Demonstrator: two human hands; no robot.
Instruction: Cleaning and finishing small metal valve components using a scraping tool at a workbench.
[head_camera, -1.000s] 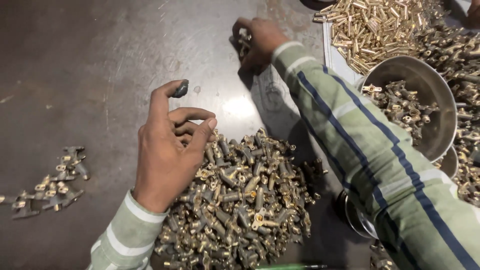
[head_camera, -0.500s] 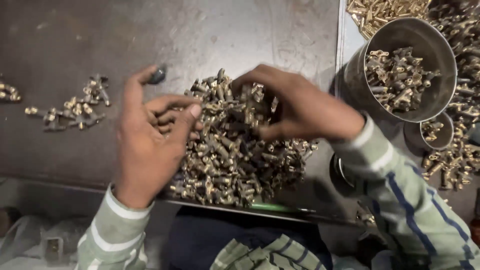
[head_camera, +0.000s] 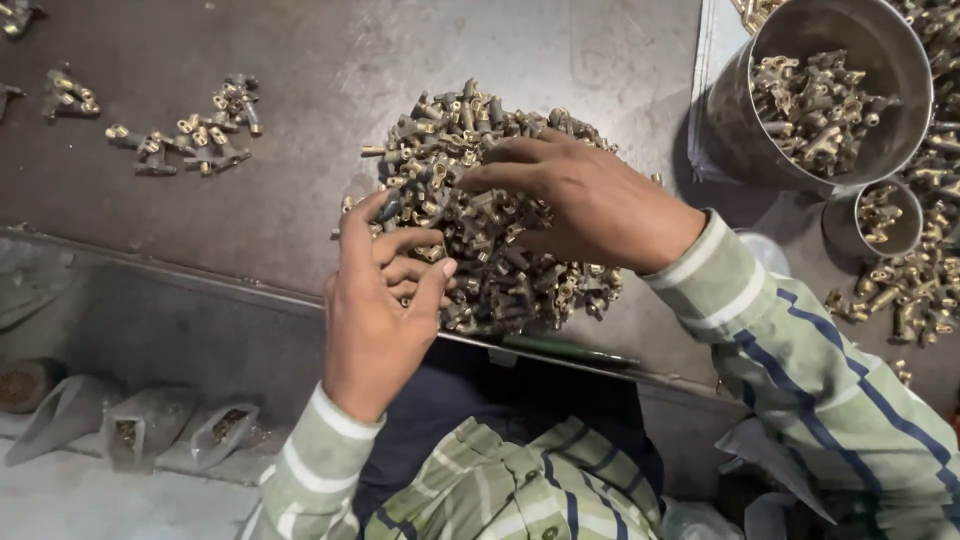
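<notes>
Heap of small brass fittings (head_camera: 500, 270), jumbled, near table edge

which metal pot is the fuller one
The big pot at top right: brass parts are heaped well up inside it. The small pot just below it holds only a few pieces at its bottom.

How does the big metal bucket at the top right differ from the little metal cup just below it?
The big metal bucket is far wider than the little metal cup. The bucket holds a heaped mass of small brass fittings; the cup holds only a few. The bucket stands partly on a pale sheet; the cup stands on the dark table, next to loose fittings. Both are round, open-topped, grey metal, and neither hand touches them.
</notes>
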